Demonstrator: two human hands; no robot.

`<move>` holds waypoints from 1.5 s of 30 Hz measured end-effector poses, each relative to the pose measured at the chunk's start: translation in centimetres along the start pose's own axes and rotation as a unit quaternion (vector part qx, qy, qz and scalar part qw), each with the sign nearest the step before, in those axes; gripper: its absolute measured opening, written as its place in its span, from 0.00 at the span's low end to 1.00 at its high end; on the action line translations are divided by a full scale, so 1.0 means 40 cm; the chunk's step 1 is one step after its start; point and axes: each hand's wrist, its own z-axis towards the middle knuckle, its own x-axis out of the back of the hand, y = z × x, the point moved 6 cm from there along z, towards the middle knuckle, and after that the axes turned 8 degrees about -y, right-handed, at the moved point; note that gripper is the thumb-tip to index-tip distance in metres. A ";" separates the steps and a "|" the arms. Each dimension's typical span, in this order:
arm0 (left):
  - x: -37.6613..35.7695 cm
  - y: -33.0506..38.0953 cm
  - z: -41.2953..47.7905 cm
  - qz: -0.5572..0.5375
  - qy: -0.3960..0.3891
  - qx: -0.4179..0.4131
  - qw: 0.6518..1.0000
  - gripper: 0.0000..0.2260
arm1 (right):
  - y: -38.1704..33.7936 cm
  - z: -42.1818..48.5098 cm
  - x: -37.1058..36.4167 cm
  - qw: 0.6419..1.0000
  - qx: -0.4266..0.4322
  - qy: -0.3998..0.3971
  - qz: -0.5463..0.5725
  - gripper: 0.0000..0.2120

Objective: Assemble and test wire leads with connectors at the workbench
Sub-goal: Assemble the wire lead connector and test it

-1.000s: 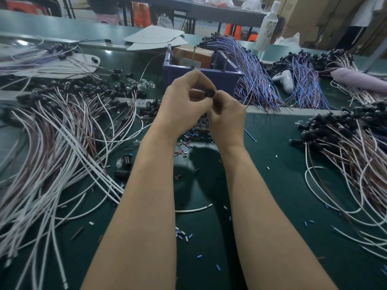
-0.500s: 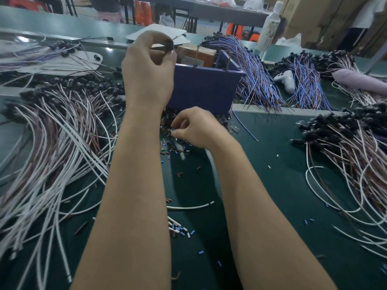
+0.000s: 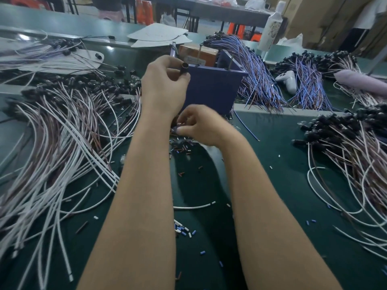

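Left grip, upper ctr of frame, pinches black connector in front of blue bin; right grip, just below, curled onto loose sleeve bits on desk, can't tell if holding any.

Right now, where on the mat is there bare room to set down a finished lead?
Barest: the green mat between the right forearm and the right-side lead bundle, with stray scraps only. Crowded: white leads at left, sleeve bits by the right hand.
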 end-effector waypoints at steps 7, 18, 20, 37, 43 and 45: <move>-0.037 -0.022 -0.003 -0.015 -0.041 0.007 0.999 0.07 | 0.070 -0.065 0.159 0.914 0.054 0.277 0.291 0.05; -0.062 -0.031 -0.006 -0.019 -0.087 -0.005 0.996 0.07 | 0.006 -0.074 0.177 0.936 0.113 0.285 0.171 0.03; -0.064 -0.029 -0.006 -0.008 -0.091 -0.011 0.996 0.07 | -0.001 -0.076 0.177 0.941 0.106 0.298 0.122 0.03; -0.081 0.034 -0.026 0.152 -0.120 -0.119 0.974 0.08 | -0.007 -0.110 0.221 0.948 0.039 0.315 -0.013 0.04; -0.089 0.003 -0.027 0.195 -0.164 -0.083 0.963 0.03 | 0.012 -0.104 0.208 0.962 0.016 0.272 0.000 0.04; -0.092 0.004 -0.029 0.199 -0.170 -0.092 0.961 0.04 | 0.017 -0.102 0.208 0.964 0.015 0.265 0.004 0.03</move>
